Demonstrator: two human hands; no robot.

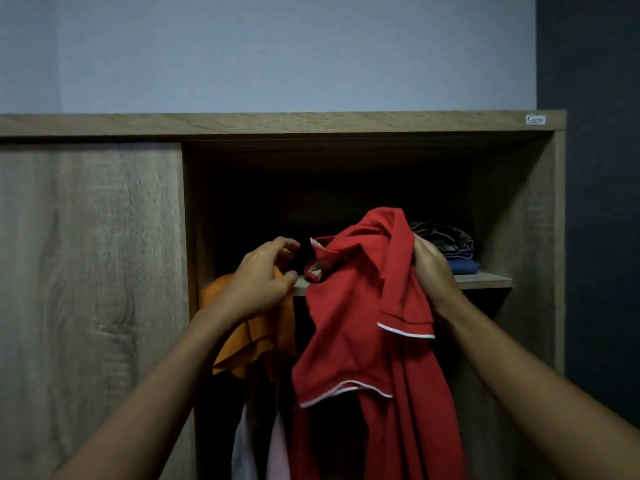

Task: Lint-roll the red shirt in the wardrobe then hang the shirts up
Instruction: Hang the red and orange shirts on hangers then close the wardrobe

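Observation:
A red polo shirt [363, 323] with white-trimmed sleeves hangs bunched in front of the open wardrobe [346, 124]. My right hand [431, 271] grips its upper right part at shelf height. To the left of the shirt's collar my left hand [263, 278] hovers with fingers apart and nothing in it, in front of an orange shirt [249, 341] hanging below the shelf. No lint roller or hanger shows.
A stack of folded dark and blue clothes [450, 251] lies on the wardrobe shelf [485, 281] at right. Pale garments [256, 445] hang low in the wardrobe. The closed wooden door [90, 289] covers the left side. A dark wall [602, 202] lies right.

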